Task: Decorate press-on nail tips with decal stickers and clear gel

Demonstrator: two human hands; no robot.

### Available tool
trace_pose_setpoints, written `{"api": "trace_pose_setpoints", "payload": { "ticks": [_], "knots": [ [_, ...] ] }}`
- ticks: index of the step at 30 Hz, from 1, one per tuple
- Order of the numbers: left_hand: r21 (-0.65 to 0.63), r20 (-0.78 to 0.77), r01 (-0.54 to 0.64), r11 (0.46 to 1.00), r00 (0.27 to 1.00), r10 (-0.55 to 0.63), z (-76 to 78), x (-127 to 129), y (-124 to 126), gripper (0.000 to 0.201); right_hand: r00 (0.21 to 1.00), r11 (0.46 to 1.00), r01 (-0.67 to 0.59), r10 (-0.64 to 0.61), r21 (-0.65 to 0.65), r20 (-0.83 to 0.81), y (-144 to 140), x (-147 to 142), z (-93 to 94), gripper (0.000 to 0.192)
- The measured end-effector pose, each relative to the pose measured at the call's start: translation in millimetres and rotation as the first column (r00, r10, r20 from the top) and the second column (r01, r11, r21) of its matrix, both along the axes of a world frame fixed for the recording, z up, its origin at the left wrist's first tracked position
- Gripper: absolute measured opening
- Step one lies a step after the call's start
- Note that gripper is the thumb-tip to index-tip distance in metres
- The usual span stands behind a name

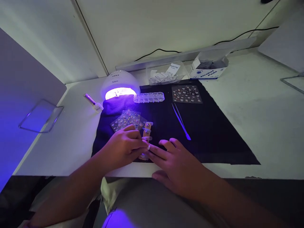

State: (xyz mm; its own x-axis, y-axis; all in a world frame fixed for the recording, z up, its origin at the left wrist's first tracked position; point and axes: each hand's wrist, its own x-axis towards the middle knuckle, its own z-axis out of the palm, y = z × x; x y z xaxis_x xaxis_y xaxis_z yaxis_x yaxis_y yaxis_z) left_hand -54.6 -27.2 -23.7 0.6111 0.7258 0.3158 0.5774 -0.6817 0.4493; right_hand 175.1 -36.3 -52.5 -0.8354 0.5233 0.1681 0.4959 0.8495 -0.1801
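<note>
My left hand [124, 147] is curled over the near end of a tan nail-tip holder strip [147, 129] lying on the black mat [213, 139], its fingers pinching at a clear nail tip there. My right hand [174, 164] lies flat beside it, fingertips touching the same spot on the strip. Just beyond the left hand lie clear sticker sheets [127, 119] with small coloured decals. What exactly sits between the left fingers is hidden.
A white UV nail lamp [120, 84] glows purple at the mat's far left. A clear compartment box [148, 97], a dark sticker sheet [186, 94], tweezers [181, 122], a small bottle [93, 103], a clear tub [166, 74] and an alcohol pads box [209, 69] lie beyond.
</note>
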Motion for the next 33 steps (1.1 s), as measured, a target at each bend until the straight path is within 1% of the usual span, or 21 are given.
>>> {"api": "trace_pose_setpoints", "payload": {
  "ticks": [6, 11, 17, 22, 26, 33],
  "knots": [
    [-0.021, 0.027, -0.027, 0.999, 0.999, 0.027, -1.6, -16, 5, 0.017, 1.000, 1.000, -0.008, 0.008, -0.025, -0.012, 1, 0, 0.1, 0.054],
    [0.025, 0.074, -0.050, 0.998, 0.996, 0.048, -1.3, -25, 4, 0.019, 1.000, 1.000, -0.011, 0.011, 0.001, -0.018, 1, 0, 0.5, 0.052],
    [0.092, 0.090, -0.021, 0.996, 0.996, 0.012, 2.5, -17, -12, 0.015, 1.000, 0.998, -0.007, 0.009, 0.069, -0.029, -6, 9, -3.4, 0.057],
    [0.135, 0.057, -0.002, 0.991, 0.998, -0.006, -2.6, -7, -23, 0.019, 1.000, 0.997, -0.001, 0.002, 0.076, -0.011, -14, 18, -4.6, 0.052],
    [0.128, 0.024, 0.001, 0.992, 1.000, -0.005, -4.6, -2, -25, 0.018, 1.000, 0.999, -0.004, 0.004, 0.048, 0.005, -19, 14, -2.7, 0.051],
    [0.133, -0.028, 0.011, 0.991, 1.000, -0.007, -5.8, 3, -26, 0.020, 1.000, 0.999, -0.011, 0.011, 0.036, -0.006, -23, 2, -1.8, 0.051]
  ]
}}
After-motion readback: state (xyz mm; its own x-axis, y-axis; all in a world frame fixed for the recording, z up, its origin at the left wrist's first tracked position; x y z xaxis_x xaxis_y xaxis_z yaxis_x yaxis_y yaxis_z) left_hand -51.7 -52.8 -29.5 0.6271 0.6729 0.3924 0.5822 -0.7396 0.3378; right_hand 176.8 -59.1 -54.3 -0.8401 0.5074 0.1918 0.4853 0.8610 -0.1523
